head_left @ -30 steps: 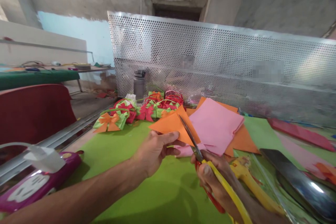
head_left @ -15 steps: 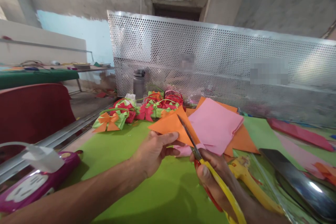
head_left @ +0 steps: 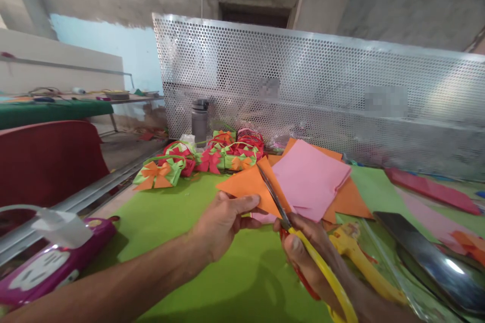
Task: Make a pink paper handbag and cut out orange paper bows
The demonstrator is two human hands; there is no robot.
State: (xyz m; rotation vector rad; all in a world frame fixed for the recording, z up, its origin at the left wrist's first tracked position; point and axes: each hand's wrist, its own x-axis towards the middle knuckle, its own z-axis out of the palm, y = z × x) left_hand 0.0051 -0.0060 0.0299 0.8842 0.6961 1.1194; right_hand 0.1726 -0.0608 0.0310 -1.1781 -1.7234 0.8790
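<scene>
My left hand (head_left: 227, 217) pinches a folded piece of orange paper (head_left: 242, 184) between thumb and fingers, holding it above the green tabletop (head_left: 227, 282). In my right hand (head_left: 306, 242) is a pair of scissors (head_left: 316, 260) with yellow and red handles. The dark blades lie across the right part of the orange paper, pointing away and up to the left. Whether the blades are fully closed I cannot make out. Behind the paper lie a stack of pink paper (head_left: 308, 176) and some orange sheets (head_left: 348, 199).
Several small paper gift bags with bows (head_left: 155, 174) stand at the back left, near a grey bottle (head_left: 199, 121). A purple power strip (head_left: 45, 267) with a white plug sits at left. On the right are a yellow-handled tool (head_left: 356, 250) and a phone (head_left: 428, 257). A perforated metal panel (head_left: 318, 75) rises behind.
The orange paper and scissors have shifted slightly down and right, the paper's right part tilting a little. Both hands keep their grips. The view has moved a touch.
</scene>
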